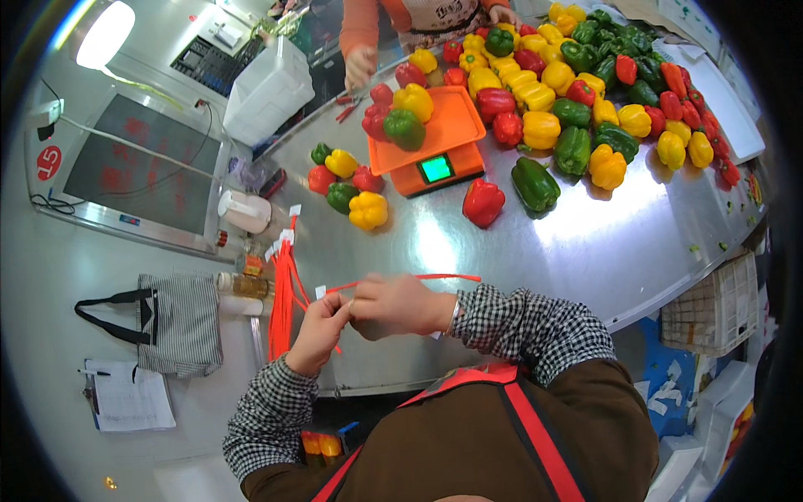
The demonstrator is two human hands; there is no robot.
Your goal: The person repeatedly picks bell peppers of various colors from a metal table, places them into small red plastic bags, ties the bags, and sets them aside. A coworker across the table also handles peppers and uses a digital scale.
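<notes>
My left hand (321, 329) and my right hand (398, 307) meet above the near edge of the steel table. The fingertips are pinched together, and what lies between them is too small and covered to tell. The right hand is slightly blurred. A thin red strip (448, 276) passes behind the hands, with a white tag (320, 292) close to the left fingers. Left of my left hand lies a bundle of red strips (282, 301) with white tags at the far end. Beyond my hands, a red bell pepper (484, 202) and a green bell pepper (535, 184) rest on the table.
Several bell peppers (412, 103) lie on the tray of an orange scale (452, 125). A small group of peppers (368, 210) sits left of it, and a large pile (539, 88) spreads right. Across the table stands a co-worker (361, 31), a hand near red-handled snips (344, 112).
</notes>
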